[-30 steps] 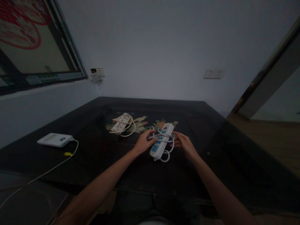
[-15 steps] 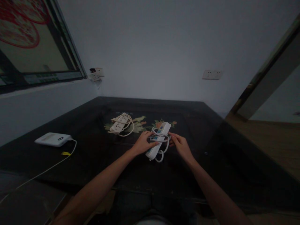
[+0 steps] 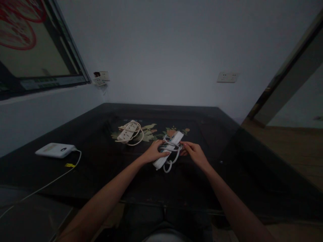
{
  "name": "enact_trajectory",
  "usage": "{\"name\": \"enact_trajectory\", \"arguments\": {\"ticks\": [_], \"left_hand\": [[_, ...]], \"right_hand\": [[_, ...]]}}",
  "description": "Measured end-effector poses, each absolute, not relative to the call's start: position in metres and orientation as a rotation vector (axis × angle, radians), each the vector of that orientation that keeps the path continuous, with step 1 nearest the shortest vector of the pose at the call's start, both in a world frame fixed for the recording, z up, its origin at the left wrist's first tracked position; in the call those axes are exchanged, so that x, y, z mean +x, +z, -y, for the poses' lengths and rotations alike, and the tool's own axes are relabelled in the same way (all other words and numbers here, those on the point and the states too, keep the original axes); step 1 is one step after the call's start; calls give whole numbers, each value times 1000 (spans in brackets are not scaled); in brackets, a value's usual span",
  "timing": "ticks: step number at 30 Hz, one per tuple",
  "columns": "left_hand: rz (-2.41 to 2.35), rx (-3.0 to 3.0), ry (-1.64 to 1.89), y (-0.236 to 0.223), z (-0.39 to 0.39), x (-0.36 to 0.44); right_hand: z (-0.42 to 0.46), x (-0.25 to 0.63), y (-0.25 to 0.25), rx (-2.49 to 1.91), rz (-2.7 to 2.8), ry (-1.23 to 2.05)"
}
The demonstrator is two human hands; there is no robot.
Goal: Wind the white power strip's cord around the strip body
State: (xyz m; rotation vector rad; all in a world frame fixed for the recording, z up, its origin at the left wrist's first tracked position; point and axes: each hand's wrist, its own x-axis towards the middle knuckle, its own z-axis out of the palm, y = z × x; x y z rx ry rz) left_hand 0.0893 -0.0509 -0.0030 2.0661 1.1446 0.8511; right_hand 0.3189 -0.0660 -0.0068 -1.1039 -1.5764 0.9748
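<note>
A white power strip (image 3: 160, 162) lies aslant between my hands, its grey-white cord (image 3: 176, 157) wound around the middle and looping out at the near end. My left hand (image 3: 153, 152) grips the strip from its left side, thumb across the near face and fingers behind. On the other side, my right hand (image 3: 193, 152) pinches the cord close to the strip's edge; the fingers beneath are partly hidden. A second, cream power strip (image 3: 127, 131) with its own cord loosely wrapped over it rests farther back on the left.
The dark glossy table (image 3: 101, 174) bears a floral print under the strips. At the left lies a white power bank (image 3: 55, 150) with a cable running off the near edge, beside a yellow scrap (image 3: 70, 165). Wall sockets (image 3: 227, 77) sit above the table's back edge.
The white power strip has rolled, so its socket face with the colored switches has turned away and a plain side shows. Its near end has shifted slightly left; both hands keep their hold.
</note>
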Motion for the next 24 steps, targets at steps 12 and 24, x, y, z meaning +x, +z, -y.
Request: {"name": "enact_trajectory", "arguments": {"ticks": [12, 24], "left_hand": [[-1100, 1897, 804, -4, 46, 82], [-1087, 1762, 802, -1, 40, 78]], "right_hand": [[41, 363, -25, -1285, 1812, 700], [44, 347, -35, -1404, 2057, 467]]}}
